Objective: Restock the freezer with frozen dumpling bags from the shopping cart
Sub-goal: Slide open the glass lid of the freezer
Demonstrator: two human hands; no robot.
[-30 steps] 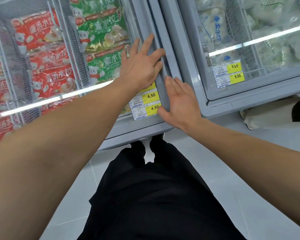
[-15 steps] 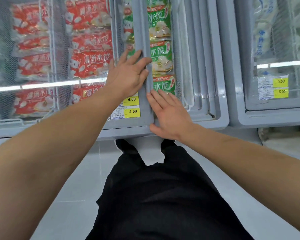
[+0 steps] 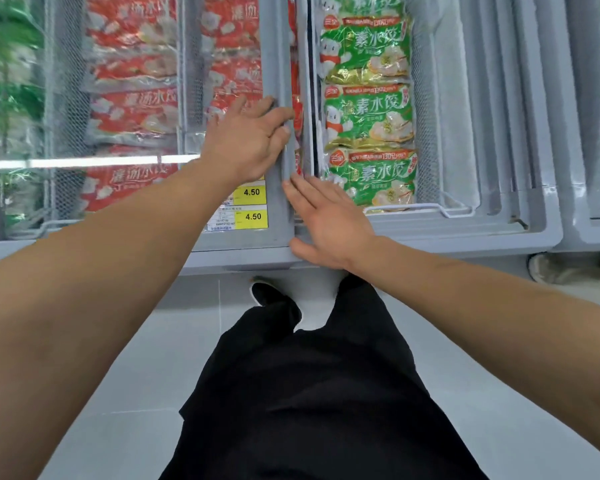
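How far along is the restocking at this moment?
Done: the grey-framed sliding glass lid is slid aside, exposing the green dumpling bags. In hand: the left hand curls over the lid's edge and the right hand lies flat against it. Left: all restocking; neither hand holds a bag, and no cart is visible.

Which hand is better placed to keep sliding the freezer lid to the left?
The left hand: its fingers curl around the lid's edge frame. The right hand only lies flat beside it.
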